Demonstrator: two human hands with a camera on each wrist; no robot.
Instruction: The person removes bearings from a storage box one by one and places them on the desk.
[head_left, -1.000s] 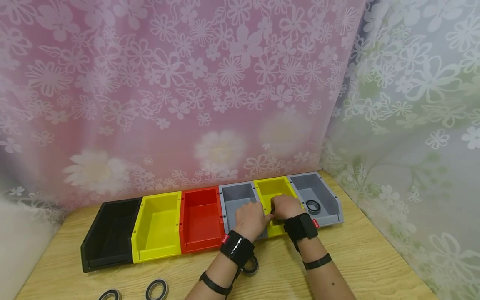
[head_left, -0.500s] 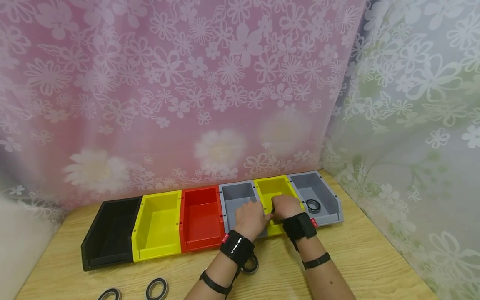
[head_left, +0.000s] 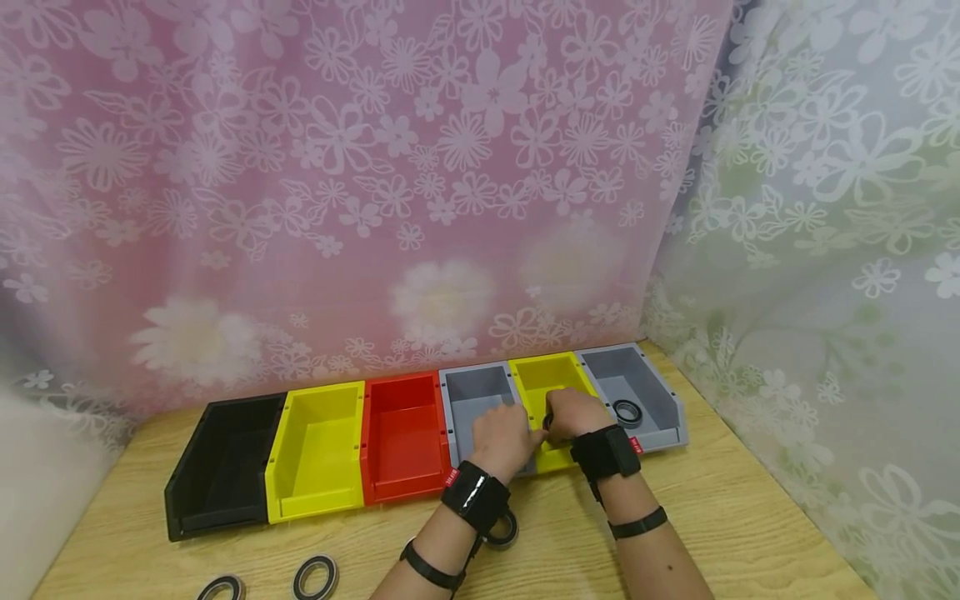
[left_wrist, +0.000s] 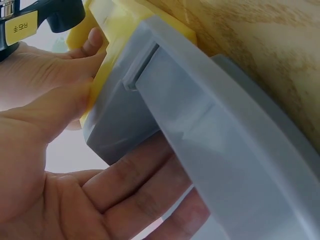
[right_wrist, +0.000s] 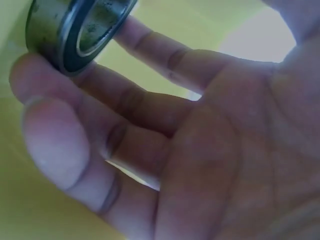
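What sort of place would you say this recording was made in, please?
Probably a staged sorting bench rather than a real workshop: a wooden table hung round with flowered curtains, a row of coloured parts bins, and loose bearings. The right hand holds one bearing over the yellow bin.

Soft, even daylight glows through my curtain; both wrist views are hazy, my fingers blurred close up.

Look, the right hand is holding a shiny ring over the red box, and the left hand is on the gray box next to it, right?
Not quite. The right hand holds the ring over the yellow box, not the red one; the right wrist view shows yellow all around it. The left hand does rest on the gray box next to it.
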